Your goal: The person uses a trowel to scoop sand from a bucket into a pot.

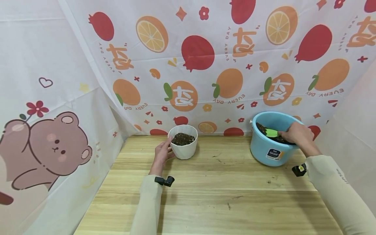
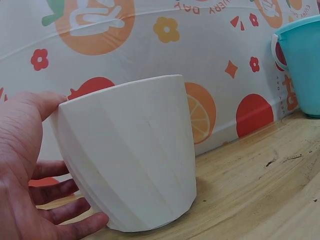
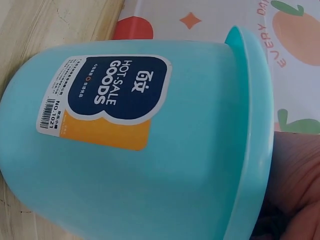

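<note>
A wooden table (image 1: 205,195) stood in a corner hung with printed sheets: a fruit-patterned sheet (image 1: 223,58) behind it, showing oranges and pomegranates with the words "EVERY DAY", and a sheet with a cartoon bear (image 1: 47,150) on the left. Small crumbs of soil lay scattered on the boards between the two containers. Nothing stood between the pot and the bucket.

The white pot (image 1: 183,142) stood upright near the back edge of the table, its mouth facing up and filled with dark soil (image 1: 182,138). The left hand (image 1: 162,152) cupped its left side, thumb at the rim and fingers curved round the lower wall.

Well apart to the right, the blue bucket (image 1: 270,151) also stood upright, holding more soil. Its label (image 3: 107,102) read "HOT-SALE GOODS" with "NO.1021" beside a barcode. The right hand (image 1: 296,134) reached over the bucket's rim and gripped the handle of a green trowel (image 1: 271,132), whose blade pointed left across the soil, its long axis lying roughly level. The hand covered most of the handle.
</note>
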Tool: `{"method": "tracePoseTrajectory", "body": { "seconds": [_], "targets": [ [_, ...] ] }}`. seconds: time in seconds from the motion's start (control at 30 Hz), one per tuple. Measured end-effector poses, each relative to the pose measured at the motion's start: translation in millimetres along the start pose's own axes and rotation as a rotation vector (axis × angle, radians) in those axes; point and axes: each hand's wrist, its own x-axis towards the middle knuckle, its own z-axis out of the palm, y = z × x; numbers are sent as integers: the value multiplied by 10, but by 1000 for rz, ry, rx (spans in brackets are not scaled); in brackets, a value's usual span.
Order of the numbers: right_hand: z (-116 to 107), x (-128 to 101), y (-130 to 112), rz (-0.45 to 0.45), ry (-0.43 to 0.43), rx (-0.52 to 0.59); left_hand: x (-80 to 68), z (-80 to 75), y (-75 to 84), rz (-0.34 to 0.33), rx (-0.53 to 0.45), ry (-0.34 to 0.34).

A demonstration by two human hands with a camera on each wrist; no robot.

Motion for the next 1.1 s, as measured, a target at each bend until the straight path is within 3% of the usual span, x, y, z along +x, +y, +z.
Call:
{"method": "tracePoseTrajectory", "body": {
  "seconds": [0.63,1.1],
  "targets": [
    [-131,-30,92,-92,-18,53,6,4,12,2,7,-5],
    [-198,-70,140,-97,-20,52,7,12,21,-10,-4,1]
  ]
}}
